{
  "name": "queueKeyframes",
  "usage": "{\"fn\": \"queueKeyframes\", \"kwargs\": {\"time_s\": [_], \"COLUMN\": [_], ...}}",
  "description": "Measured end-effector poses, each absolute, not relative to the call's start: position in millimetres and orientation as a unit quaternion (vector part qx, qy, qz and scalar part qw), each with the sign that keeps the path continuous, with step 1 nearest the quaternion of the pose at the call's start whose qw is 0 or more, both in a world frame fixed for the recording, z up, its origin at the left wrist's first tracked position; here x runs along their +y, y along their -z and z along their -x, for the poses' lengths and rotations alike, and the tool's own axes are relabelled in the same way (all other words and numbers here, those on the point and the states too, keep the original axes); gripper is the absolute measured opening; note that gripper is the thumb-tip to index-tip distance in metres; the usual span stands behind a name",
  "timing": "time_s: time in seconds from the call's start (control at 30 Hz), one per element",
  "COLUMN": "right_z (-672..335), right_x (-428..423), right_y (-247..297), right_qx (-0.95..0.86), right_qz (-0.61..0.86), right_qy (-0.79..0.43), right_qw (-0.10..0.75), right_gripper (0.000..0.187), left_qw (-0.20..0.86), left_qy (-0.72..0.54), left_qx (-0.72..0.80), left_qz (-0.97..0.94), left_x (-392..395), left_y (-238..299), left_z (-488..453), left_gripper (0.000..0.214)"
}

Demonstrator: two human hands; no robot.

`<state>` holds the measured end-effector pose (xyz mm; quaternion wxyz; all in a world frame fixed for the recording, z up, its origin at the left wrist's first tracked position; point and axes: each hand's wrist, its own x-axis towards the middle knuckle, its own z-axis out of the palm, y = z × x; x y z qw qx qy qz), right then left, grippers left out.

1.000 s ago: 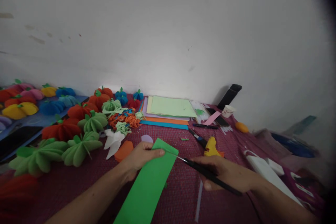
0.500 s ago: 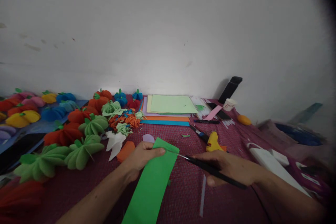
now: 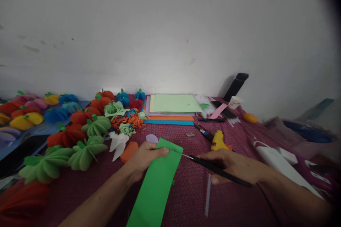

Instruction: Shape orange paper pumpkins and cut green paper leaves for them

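Observation:
My left hand [image 3: 147, 156] pinches a long green paper strip [image 3: 157, 188] near its upper end, thumb on top. The strip slants down toward me past the bottom of the view. In my right hand [image 3: 229, 166] is a pair of black-handled scissors [image 3: 220, 172], seen edge-on. Their thin metal blades reach the strip's right edge and lie across its top end, near my left thumb. How far the blades are apart cannot be made out. An orange paper piece [image 3: 129, 151] and a lilac paper piece [image 3: 151, 138] lie by my left hand.
Paper pumpkins [image 3: 87, 152] in several colours crowd the left. Shredded paper [image 3: 128, 120] lies beside stacked coloured sheets [image 3: 177, 103] at the wall. To the right are a yellow glue gun [image 3: 218, 141], a paper cup [image 3: 234, 102], a white power strip [image 3: 279, 166] and a glue stick [image 3: 207, 195].
The view has shifted slightly. Both hands, the green strip and the scissors keep nearly the same position relative to each other.

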<state>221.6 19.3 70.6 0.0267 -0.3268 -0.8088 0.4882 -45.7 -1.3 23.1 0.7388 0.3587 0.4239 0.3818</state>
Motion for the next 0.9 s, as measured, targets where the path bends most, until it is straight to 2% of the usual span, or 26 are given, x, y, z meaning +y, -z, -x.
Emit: {"fn": "queueKeyframes", "kwargs": {"time_s": [0.3, 0.57, 0.9], "right_z": [-219, -222, -223], "right_x": [19, 19, 17], "right_y": [-73, -72, -62], "right_qx": [-0.793, -0.806, -0.821], "right_qz": [0.314, 0.33, 0.339], "right_qy": [-0.522, -0.492, -0.457], "right_qw": [0.021, 0.014, 0.049], "right_gripper": [0.044, 0.04, 0.049], "left_qw": [0.74, 0.732, 0.731], "left_qy": [-0.374, -0.376, -0.376], "left_qx": [0.425, 0.432, 0.436], "left_qz": [-0.363, -0.368, -0.366], "left_x": [-1, 0, -1], "left_y": [-22, -21, -21], "left_z": [47, 47, 46], "left_gripper": [0.028, 0.027, 0.027]}}
